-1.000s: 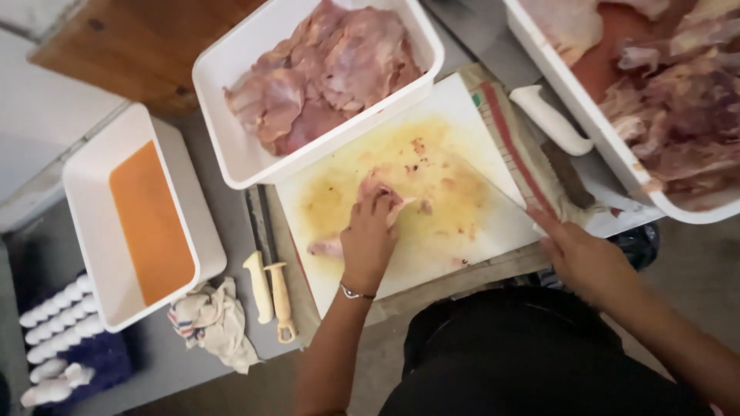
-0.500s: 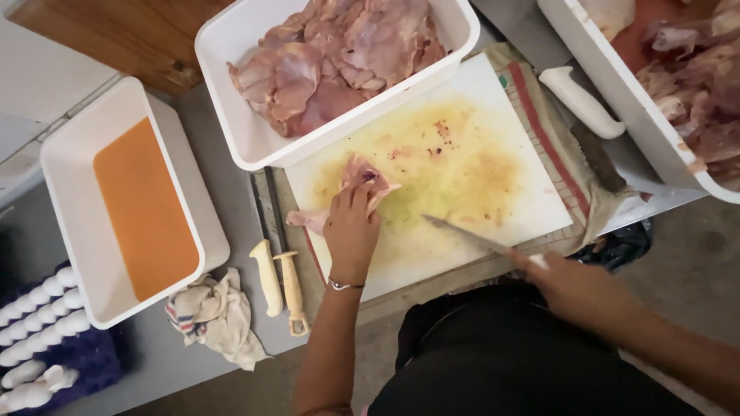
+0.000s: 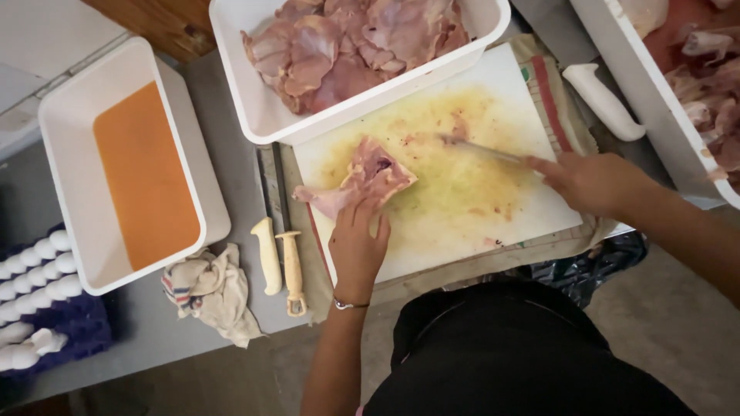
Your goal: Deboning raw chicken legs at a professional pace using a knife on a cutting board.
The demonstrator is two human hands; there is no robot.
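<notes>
The grey desk (image 3: 231, 139) carries it all: at the far side sits a big white tub (image 3: 262, 115) heaped with raw pink meat, and to the left a white tub of orange liquid (image 3: 142, 177). In the middle lies the white cutting board (image 3: 462, 223), stained yellow. On it rests the piece of raw chicken (image 3: 366, 176), toward the board's left half. The left hand (image 3: 358, 246) presses down on its near edge, fingers spread flat on the meat. The right hand (image 3: 590, 181) is wrapped around a knife (image 3: 482, 149), blade pointing left over the board, well apart from the chicken. Two pale-handled knives (image 3: 279, 254) lie left of the board, a crumpled cloth (image 3: 212, 289) beside them.
</notes>
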